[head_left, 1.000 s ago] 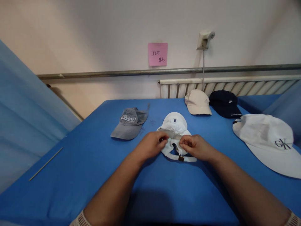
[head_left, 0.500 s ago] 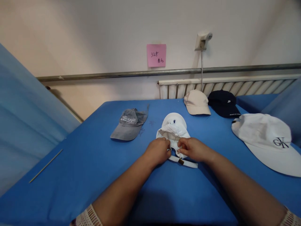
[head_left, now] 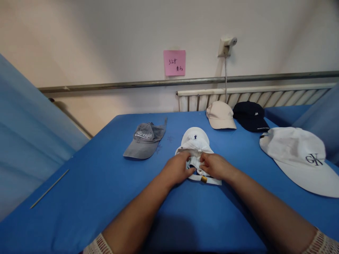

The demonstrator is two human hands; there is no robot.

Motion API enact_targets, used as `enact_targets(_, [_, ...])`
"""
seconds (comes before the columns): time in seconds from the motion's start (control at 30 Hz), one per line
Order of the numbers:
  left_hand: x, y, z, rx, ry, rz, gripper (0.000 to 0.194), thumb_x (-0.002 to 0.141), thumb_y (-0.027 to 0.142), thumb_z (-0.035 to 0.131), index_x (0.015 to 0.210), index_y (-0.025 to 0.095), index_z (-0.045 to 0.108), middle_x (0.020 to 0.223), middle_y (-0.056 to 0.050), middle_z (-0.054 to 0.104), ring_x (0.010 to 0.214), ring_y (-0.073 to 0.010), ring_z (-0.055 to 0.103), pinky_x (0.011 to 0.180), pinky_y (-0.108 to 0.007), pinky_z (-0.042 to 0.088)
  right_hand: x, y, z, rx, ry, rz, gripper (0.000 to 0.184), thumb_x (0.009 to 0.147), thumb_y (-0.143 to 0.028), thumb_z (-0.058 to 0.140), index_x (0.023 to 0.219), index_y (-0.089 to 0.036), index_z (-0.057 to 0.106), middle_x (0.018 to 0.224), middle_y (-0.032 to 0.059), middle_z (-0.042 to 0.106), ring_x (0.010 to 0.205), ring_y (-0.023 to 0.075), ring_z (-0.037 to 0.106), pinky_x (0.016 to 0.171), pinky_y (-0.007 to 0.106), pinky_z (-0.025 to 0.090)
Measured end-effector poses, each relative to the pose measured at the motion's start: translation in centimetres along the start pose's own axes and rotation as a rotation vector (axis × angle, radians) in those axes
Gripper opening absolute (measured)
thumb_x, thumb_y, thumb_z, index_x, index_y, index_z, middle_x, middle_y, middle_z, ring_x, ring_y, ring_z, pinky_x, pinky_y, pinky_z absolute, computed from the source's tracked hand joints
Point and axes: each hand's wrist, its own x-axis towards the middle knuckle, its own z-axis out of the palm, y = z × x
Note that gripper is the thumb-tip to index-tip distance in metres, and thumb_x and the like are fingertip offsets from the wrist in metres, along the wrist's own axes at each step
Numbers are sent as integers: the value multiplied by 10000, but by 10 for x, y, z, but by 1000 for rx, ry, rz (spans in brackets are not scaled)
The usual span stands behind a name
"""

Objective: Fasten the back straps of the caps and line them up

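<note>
A small white baseball cap (head_left: 195,136) lies on the blue cover in front of me, its brim pointing away and its back opening toward me. My left hand (head_left: 178,168) grips the left side of the cap's back edge, thumb and fingers curled around the fabric. On the opposite side my right hand (head_left: 215,165) pinches the crown fabric near the opening. The cap's strap (head_left: 209,180), with a brass-coloured buckle, hangs loosely toward me below both hands. Part of the crown is hidden behind my fingers.
A grey cap (head_left: 144,140) lies to the left, a thin stick (head_left: 49,188) farther left. Beige (head_left: 220,115) and navy (head_left: 250,116) caps sit at the back right; a large white cap (head_left: 299,155) is at right. Behind the blue-covered table (head_left: 106,197) run a metal rail (head_left: 132,84) and radiator.
My left hand's fingers have shifted up a little and its thumb now stretches along the opening. The strap has moved slightly away from me. Both hands stay on the cap.
</note>
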Motion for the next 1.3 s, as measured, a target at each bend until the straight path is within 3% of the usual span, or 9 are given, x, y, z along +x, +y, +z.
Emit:
enact_targets(0.17, [3, 5, 19, 139, -22, -41, 153, 760, 132, 524, 895, 190, 566, 896, -69, 654, 813, -222, 620, 680, -308, 436, 0, 0, 2, -72, 64, -68, 16, 812, -197, 547, 812, -206, 561, 723, 31, 659, 632, 164, 560, 561, 267, 288])
enact_targets(0.3, [-3, 7, 3, 55, 210, 3, 115, 750, 127, 501, 837, 203, 499, 862, -46, 603, 770, -187, 570, 664, -289, 431, -13, -5, -8, 18, 273, -190, 38, 849, -242, 518, 874, -214, 523, 701, 4, 617, 597, 146, 539, 583, 264, 344])
enact_targets(0.43, [-10, 10, -6, 87, 443, 238, 131, 735, 86, 471, 741, 213, 441, 763, -30, 533, 748, -178, 515, 687, -290, 426, -22, -10, -16, 65, 430, -311, 46, 883, -271, 499, 892, -227, 510, 711, 7, 584, 593, 147, 528, 599, 276, 387])
enact_targets(0.63, [-11, 10, 0, 189, 378, 398, 168, 788, 65, 443, 691, 201, 464, 773, -49, 554, 732, -169, 500, 667, -284, 412, -8, 1, -15, 79, 734, -169, 227, 873, -304, 540, 1076, -205, 516, 1063, 127, 581, 887, 234, 562, 802, 362, 456])
enact_targets(0.87, [-12, 18, -19, -3, -16, 347, 99, 799, 253, 585, 744, 194, 529, 752, -7, 574, 675, -140, 514, 620, -257, 401, 2, 14, -7, 196, 627, -58, 150, 902, -308, 483, 833, -219, 581, 812, 50, 606, 754, 201, 566, 718, 321, 433])
enact_targets(0.97, [-9, 14, -20, -103, 144, 189, 123, 861, 312, 548, 844, 191, 551, 824, -18, 606, 742, -151, 553, 690, -268, 440, 4, 16, -3, 372, 638, -39, 186, 893, -357, 501, 803, -221, 591, 783, 33, 605, 716, 183, 555, 680, 298, 430])
enact_targets(1.07, [-2, 6, -14, -31, 330, 100, 198, 865, 256, 545, 1049, 183, 558, 1063, -74, 623, 996, -215, 557, 895, -353, 433, 9, 18, 4, 582, 584, -27, 225, 876, -412, 522, 800, -212, 594, 809, 29, 614, 729, 174, 551, 691, 289, 436])
enact_targets(1.17, [2, -3, -6, 28, 247, 80, 403, 819, 303, 628, 1194, 196, 527, 1180, -89, 607, 1095, -256, 526, 960, -401, 407, 14, 20, 12, 807, 449, 7, 270, 864, -461, 520, 803, -202, 570, 794, 17, 604, 707, 161, 539, 653, 273, 433])
enact_targets(1.3, [6, -10, 6, 77, 39, 41, 501, 768, 414, 687, 1193, 188, 552, 1122, -99, 642, 1017, -265, 565, 893, -384, 434, 17, 23, 20, 908, 336, 34, 293, 854, -490, 521, 791, -204, 528, 656, -31, 492, 599, 132, 460, 567, 246, 393])
